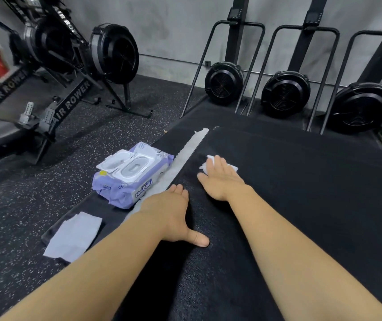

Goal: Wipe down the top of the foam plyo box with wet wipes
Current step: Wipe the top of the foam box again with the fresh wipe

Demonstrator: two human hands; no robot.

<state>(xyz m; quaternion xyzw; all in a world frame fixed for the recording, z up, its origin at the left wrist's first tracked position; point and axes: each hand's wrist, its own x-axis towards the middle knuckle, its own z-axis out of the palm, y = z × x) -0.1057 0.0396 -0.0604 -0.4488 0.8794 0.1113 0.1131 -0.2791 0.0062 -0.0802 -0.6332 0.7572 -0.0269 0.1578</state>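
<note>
1. The right hand (pixel 221 179) is lying flat on a white wipe (pixel 210 158) on the top of the box (pixel 301 181), close to its left edge. Its fingers (pixel 218 163) are stretched out and released, pressing down rather than grasping. I judge that the flat palm is spreading pressure so the wipe covers a broad band.
2. The left hand (pixel 171 212) is resting on the same left edge, nearer the person. Its fingers are straight and grasping nothing, and the thumb is splaying onto the top. It is probably bracing the body and steadying the soft foam while the other hand is working.
3. The box top is showing as matte black with a fine grain. A pale, worn strip (pixel 185 156) is running along the left edge and fraying at its far end. No wet sheen is showing clearly, so I cannot tell how much has been wiped.
4. The pack (pixel 129 179) is sitting low, just beside the box, with its lid flipped open. That is likely for quick reach to a fresh sheet.
5. A spare wipe (pixel 74 237) is lying flat below the edge, nearer the person. I cannot tell whether it is used or fresh.
6. Rowers (pixel 113 52) are standing well apart on the speckled floor (pixel 34 205).
</note>
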